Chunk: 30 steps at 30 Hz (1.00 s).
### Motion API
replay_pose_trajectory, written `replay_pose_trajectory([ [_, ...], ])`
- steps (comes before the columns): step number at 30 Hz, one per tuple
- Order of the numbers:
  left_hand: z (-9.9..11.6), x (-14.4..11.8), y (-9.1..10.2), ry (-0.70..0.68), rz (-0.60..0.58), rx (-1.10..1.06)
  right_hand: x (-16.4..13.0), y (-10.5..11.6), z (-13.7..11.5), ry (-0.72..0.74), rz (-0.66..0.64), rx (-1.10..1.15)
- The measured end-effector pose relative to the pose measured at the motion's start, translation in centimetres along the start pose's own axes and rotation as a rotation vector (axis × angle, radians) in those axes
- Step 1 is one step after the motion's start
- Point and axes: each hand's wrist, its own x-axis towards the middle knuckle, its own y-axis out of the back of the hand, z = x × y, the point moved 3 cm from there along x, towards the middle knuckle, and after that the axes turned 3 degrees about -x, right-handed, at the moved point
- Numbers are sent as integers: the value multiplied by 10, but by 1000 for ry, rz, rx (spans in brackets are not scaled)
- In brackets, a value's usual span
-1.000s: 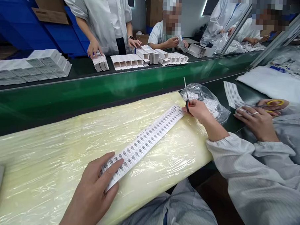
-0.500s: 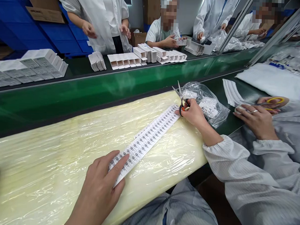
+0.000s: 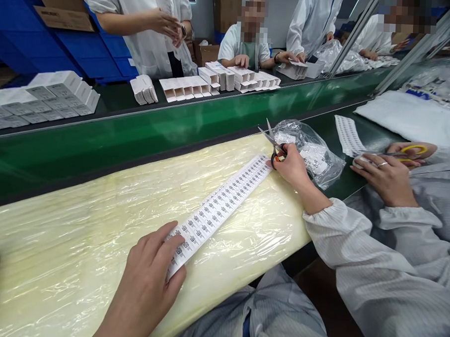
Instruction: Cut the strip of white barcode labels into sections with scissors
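A long white strip of printed labels (image 3: 223, 200) lies slantwise over a pale yellow, plastic-wrapped slab (image 3: 77, 221). My left hand (image 3: 149, 269) grips its near end, fingers on top and thumb along the edge. At the far end, my right hand (image 3: 294, 166) is closed around a pair of scissors (image 3: 274, 145) with black and orange handles. The blades point up and away from me, spread apart and clear of the strip. My right fingertips touch the strip's far end. Just beyond that hand sits a clear plastic bag (image 3: 318, 160) with white labels inside.
To my right, a co-worker's hand (image 3: 390, 178) rests near another label sheet (image 3: 348, 135) and yellow-handled scissors (image 3: 412, 151). Across the green-sided conveyor (image 3: 137, 130) stand open white boxes (image 3: 185, 89) and stacked boxes (image 3: 60, 96), with several people behind. A white padded sheet (image 3: 413, 117) lies back right.
My left hand has shifted slightly left with the strip's near end; my right hand barely moved. Across the conveyor, the standing person's hands came together, and the seated person's hands lowered to the boxes.
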Motion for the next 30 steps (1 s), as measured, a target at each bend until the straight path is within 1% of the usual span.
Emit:
replay_pose_trajectory([
  [3,0,-3,0,13,0,-15,2,1,-2,-13,4,7],
  [5,0,-5,0,34,4,-40,-2,6,-9,-19,25,10],
  [7,1,-6,-2,64,10,-70,-17,15,-20,-27,26,126],
  [8,1,-7,-2,77,13,-83,-30,22,-27,-31,7,214],
  [9,2,-7,-3,87,17,-94,-47,29,-33,-48,-73,364],
  [10,2,-7,-3,93,22,-101,-68,35,-39,-60,-191,452],
  [11,2,-8,-3,97,26,-108,-92,39,-44,-74,-344,514],
  [12,2,-8,-3,99,31,-114,-120,39,-50,-136,-661,651],
  [13,2,-8,-3,101,34,-119,-151,39,-53,-230,-1002,724],
  [14,2,-8,-3,105,35,-122,-181,39,-54,-326,-1262,736],
  [15,1,-8,-3,108,36,-125,-206,39,-54,-401,-1415,739],
  [16,1,-8,-3,110,33,-127,-226,37,-52,-460,-1530,745],
  [17,1,-9,-3,112,31,-129,-241,34,-49,-511,-1592,746],
  [19,0,-9,-4,113,29,-134,-258,24,-44,-585,-1635,755],
  [21,0,-9,-4,112,34,-138,-264,16,-41,-634,-1634,751],
  [23,0,-9,-3,110,42,-133,-262,10,-42,-652,-1611,750],
  [27,1,-8,-2,108,37,-125,-253,6,-53,-655,-1532,761],
  [30,2,-8,-2,104,34,-120,-249,3,-60,-638,-1511,745],
])
